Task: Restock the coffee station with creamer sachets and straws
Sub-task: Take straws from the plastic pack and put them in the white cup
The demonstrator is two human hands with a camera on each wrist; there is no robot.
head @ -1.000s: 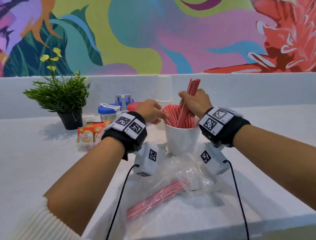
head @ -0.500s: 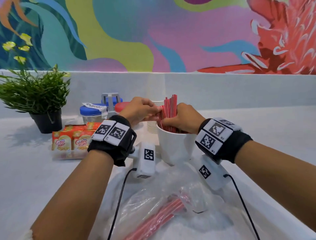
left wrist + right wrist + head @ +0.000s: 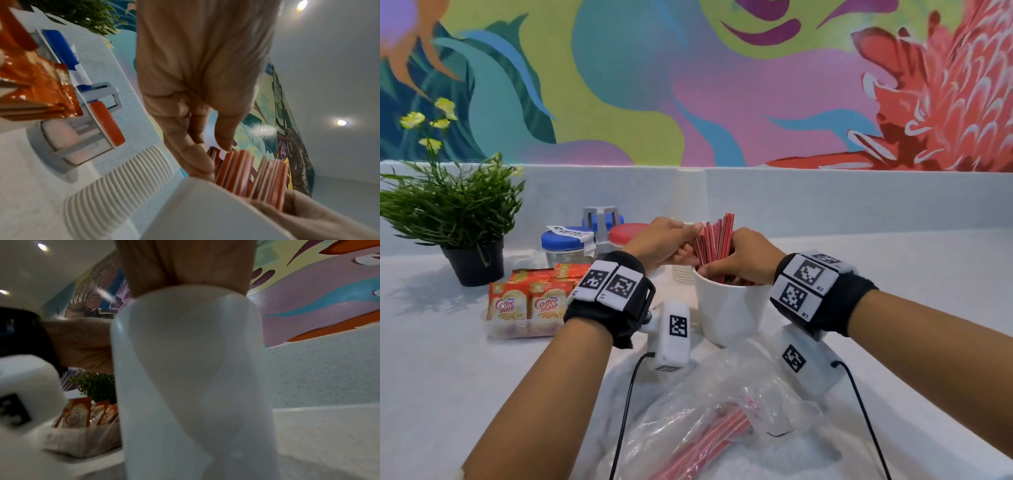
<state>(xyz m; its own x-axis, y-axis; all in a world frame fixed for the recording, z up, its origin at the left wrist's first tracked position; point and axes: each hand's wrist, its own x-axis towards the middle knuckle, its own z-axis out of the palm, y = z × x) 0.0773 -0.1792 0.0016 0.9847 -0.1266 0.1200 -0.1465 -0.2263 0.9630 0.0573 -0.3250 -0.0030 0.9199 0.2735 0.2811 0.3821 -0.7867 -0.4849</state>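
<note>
A white cup stands mid-counter with a bundle of red straws upright in it. My right hand sits at the cup's rim with its fingers curled round the bundle's lower part. My left hand is on the bundle's left side; in the left wrist view its fingers are fairly straight and touch the straws. The cup fills the right wrist view and hides that hand's fingers. Coffee-mate creamer sachets stand in a clear tray at the left.
A clear plastic bag holding more red straws lies at the near edge. Behind the cup are a stack of paper cups, a blue-lidded jar and a red-lidded jar. A potted plant stands far left.
My right hand has come down from above the cup to its rim, lowering the straw bundle into the cup. My left hand has moved in against the bundle.
</note>
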